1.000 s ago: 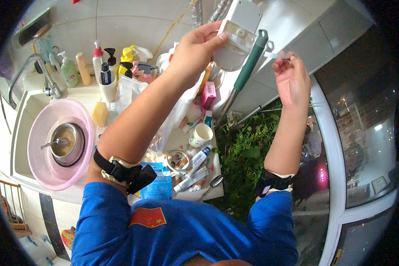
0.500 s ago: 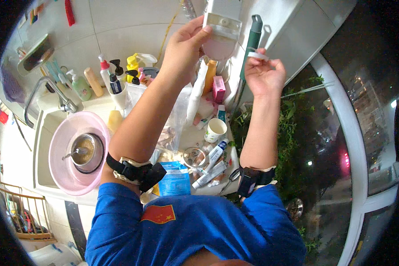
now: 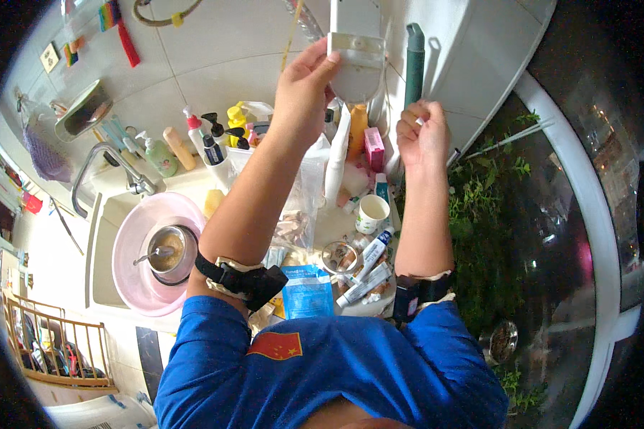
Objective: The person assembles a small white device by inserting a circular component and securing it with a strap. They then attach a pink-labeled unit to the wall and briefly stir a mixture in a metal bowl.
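from where i stand, the white holder [image 3: 358, 63] is up high in front of the tiled wall [image 3: 225, 36], gripped at its left edge by the left hand [image 3: 306, 89], thumb on the near face and the other fingers reaching behind. it lies just to the right of those fingertips and touches them, so the left hand is plainly the nearer one. from the right hand [image 3: 423, 137] it lies up and to the left, apart from it. that hand's fingers are curled closed on a small white piece [image 3: 420, 121], mostly hidden, so i cannot tell its shape or which way it runs. the holder's long axis runs nearly upright, its rounded see-through end pointing down toward the orange bottle [image 3: 357, 132] and the pink box [image 3: 374, 148], its flat white part pointing up past the top edge of the view. to its right, and apart from it, stands a green handle [image 3: 414, 68], upright almost in line with it, just above the right hand. whether the holder's back touches the wall, i cannot tell.
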The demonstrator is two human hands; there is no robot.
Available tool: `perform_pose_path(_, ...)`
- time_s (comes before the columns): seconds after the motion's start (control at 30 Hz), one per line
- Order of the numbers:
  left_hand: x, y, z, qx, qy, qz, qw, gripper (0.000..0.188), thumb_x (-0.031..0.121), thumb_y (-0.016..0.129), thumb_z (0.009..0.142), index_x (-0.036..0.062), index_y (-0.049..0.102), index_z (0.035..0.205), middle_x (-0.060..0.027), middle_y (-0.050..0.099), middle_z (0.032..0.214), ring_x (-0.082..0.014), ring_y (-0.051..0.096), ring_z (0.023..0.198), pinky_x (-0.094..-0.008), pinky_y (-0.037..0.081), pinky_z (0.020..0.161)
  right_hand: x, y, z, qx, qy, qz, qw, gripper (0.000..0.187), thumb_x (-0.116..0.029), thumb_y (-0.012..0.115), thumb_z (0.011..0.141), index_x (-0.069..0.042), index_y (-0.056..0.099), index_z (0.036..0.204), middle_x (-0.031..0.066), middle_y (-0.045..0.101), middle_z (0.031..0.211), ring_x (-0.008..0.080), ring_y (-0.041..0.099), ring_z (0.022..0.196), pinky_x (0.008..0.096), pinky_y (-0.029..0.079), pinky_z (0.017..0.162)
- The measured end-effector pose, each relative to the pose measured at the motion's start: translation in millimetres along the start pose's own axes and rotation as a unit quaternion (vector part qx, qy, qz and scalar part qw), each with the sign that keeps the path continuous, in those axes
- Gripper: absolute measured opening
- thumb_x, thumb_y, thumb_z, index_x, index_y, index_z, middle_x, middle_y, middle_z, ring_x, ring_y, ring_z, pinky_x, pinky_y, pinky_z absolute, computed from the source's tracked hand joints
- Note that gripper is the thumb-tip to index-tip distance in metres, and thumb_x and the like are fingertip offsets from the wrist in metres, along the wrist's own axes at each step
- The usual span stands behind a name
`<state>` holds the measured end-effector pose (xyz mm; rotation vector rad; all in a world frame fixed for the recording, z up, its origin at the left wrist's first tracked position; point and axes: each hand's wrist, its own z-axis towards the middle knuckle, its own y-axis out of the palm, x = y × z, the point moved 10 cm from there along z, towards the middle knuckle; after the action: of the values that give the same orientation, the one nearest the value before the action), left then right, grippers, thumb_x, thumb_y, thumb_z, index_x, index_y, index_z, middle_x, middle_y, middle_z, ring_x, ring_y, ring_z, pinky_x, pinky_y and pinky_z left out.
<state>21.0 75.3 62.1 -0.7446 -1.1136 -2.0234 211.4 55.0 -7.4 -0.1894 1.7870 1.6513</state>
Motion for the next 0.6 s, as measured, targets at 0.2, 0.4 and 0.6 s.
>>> perform_pose_path(0.2,-2.3,-1.0,1.9,-0.026,-0.006,-0.028,0.999,0.04,0.013,0.055,0.093,-0.0005,0.046,0.129,-0.0089,0.062,0.111,-0.0144,0.059,0.1,-0.0288,0.047,0.086,-50.4,109.1,-45.2,-0.199,-0.238,-0.347,0.885,0.01,-0.016,0.066,0.086,-0.009,0.059,0.085,-0.0098,0.036,0.058,0.0004,0.028,0.049,0.0187,0.021,0.04)
perform_pose_path(0.4,3.4,7.4,-3.0,-0.068,0.046,-0.034,0.996,0.044,0.012,0.054,0.093,-0.0008,0.042,0.133,-0.0103,0.059,0.117,-0.0158,0.058,0.105,-0.0284,0.047,0.089,-38.7,168.5,-72.6,-0.272,-0.407,-0.635,0.598,0.01,-0.015,0.069,0.082,-0.006,0.067,0.086,-0.0053,0.038,0.052,0.0029,0.029,0.048,0.0233,0.025,0.043)
perform_pose_path(0.6,7.9,11.2,-4.9,-0.08,0.083,-0.042,0.992,0.05,0.006,0.061,0.088,-0.0051,0.042,0.132,-0.0123,0.059,0.118,-0.0154,0.056,0.107,-0.0282,0.045,0.093,-28.8,182.1,-82.4,-0.272,-0.448,-0.708,0.473,0.014,-0.023,0.064,0.082,-0.01,0.064,0.085,0.0145,0.063,0.069,0.0331,0.063,0.065,0.0418,0.048,0.057)
